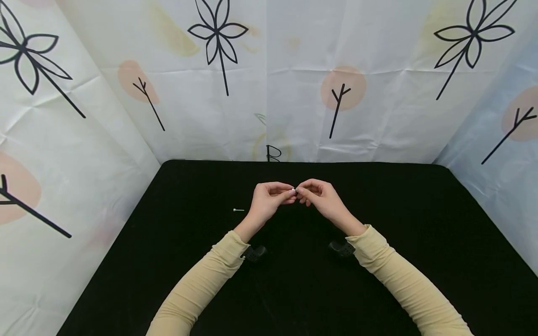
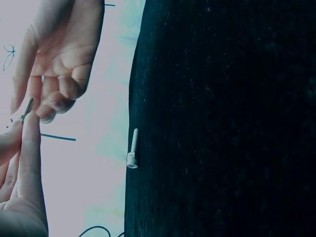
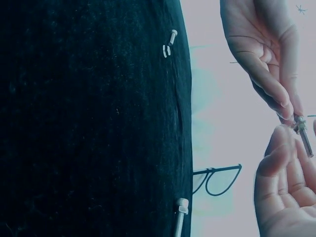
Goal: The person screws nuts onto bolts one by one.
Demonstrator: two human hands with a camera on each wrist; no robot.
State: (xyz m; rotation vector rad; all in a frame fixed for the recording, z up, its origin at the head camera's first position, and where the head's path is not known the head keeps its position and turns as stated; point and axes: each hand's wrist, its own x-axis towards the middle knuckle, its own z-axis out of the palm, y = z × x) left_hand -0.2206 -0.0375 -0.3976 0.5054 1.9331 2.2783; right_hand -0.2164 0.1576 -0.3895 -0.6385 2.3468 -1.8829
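In the head view my left hand and right hand meet fingertip to fingertip over the table. Between them is a small metal bolt, its bare shank pointing toward the right hand in the right wrist view. The left thumb and finger pinch it near its head end. My right thumb and forefinger close on it from the other side; their exact contact is partly hidden. A small nut-like piece seems to sit near the head, too small to tell surely. On the table left of my hands lies another bolt with a socket head.
The black cloth-covered table reaches to a patterned white curtain at the back and sides. In the right wrist view, a bolt with a nut lies near the bottom, and a small bright piece rests beside the farther bolt.
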